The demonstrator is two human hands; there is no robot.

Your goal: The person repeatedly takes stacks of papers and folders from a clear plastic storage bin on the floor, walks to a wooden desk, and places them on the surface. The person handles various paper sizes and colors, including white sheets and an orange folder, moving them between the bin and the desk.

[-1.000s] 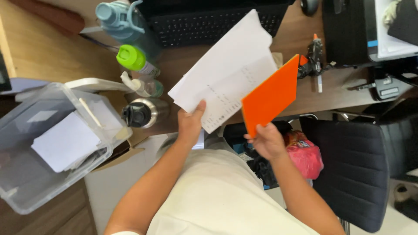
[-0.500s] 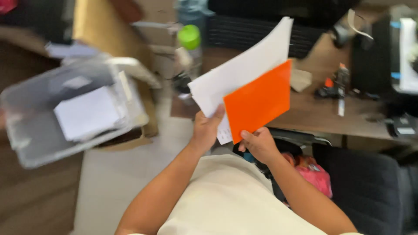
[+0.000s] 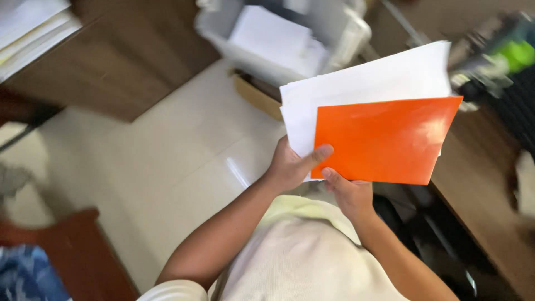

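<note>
Both hands holding a paper stack out front, orange sheet on top.

Pale tiled floor (image 3: 167, 167) below, wooden desk (image 3: 479, 184) at right. Clear plastic bin (image 3: 334, 33) with white paper inside sits beyond the stack. White sheets (image 3: 368, 83) fan out behind the orange sheet (image 3: 384, 139), both held above the lap, near the desk edge. Left hand (image 3: 290, 167) clamped on the stack's lower left corner, thumb across the orange sheet. Right hand (image 3: 348, 192) pinches the orange sheet's bottom edge, fingers closed on it.
</note>
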